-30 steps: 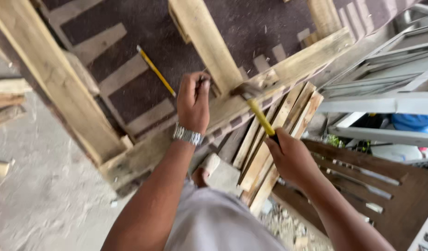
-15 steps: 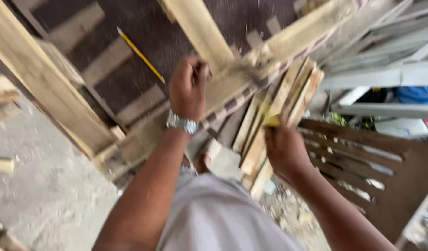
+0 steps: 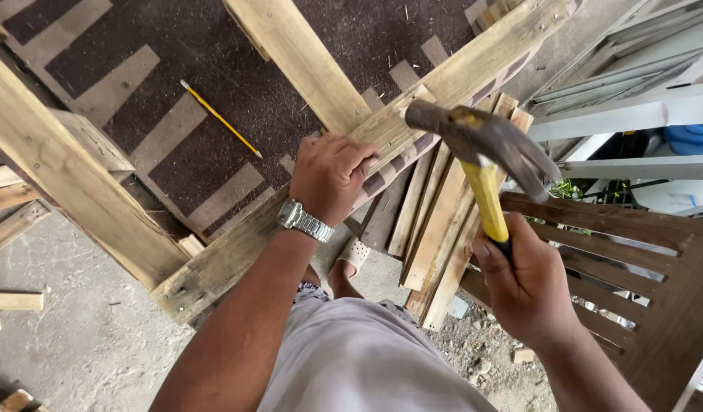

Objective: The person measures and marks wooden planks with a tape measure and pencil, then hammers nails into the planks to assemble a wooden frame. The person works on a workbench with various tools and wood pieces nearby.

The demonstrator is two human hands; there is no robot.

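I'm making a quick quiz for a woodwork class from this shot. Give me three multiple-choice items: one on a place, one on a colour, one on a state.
1. Where does the pencil lie?
A. on the dark patterned mat
B. in the right hand
C. on the brown slatted panel

2. What colour is the hammer handle?
A. red
B. yellow
C. blue

3. How is the hammer held?
A. lying on the floor
B. raised above the wooden frame
C. tucked under an arm

Answers: 1 A, it lies on the mat left of the left hand. 2 B, yellow shows above the right hand. 3 B, its head is lifted clear of the wood.
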